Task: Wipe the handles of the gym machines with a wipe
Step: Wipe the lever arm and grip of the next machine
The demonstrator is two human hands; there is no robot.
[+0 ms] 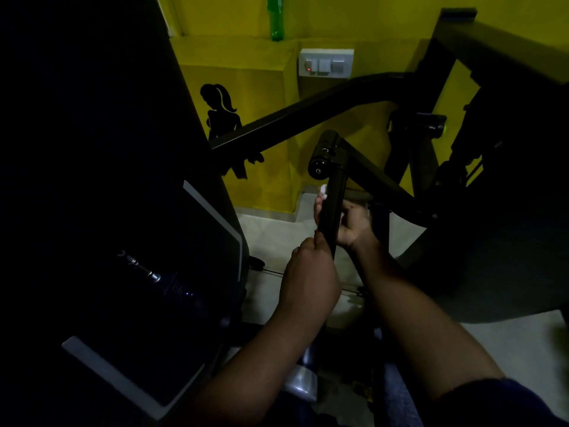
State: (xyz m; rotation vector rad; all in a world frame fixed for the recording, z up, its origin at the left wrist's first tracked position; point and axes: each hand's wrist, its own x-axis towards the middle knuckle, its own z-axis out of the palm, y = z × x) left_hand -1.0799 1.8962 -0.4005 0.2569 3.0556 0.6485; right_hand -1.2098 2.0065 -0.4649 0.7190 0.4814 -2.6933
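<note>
A black padded handle (334,192) of a gym machine stands nearly upright in the middle of the view, topped by a black cylindrical roller (323,155). My right hand (351,224) wraps around the handle from the right. Its fingertips show on the left side with a small white wipe (323,189) pressed against the bar. My left hand (308,269) grips the lower end of the same handle, just below the right hand. Most of the wipe is hidden under my fingers.
A dark treadmill console (154,272) fills the left side. Black frame bars (308,115) of the machine cross behind the handle, with its dark frame (508,180) on the right. A yellow wall with a switch plate (326,63) is behind. The floor (271,235) is light tile.
</note>
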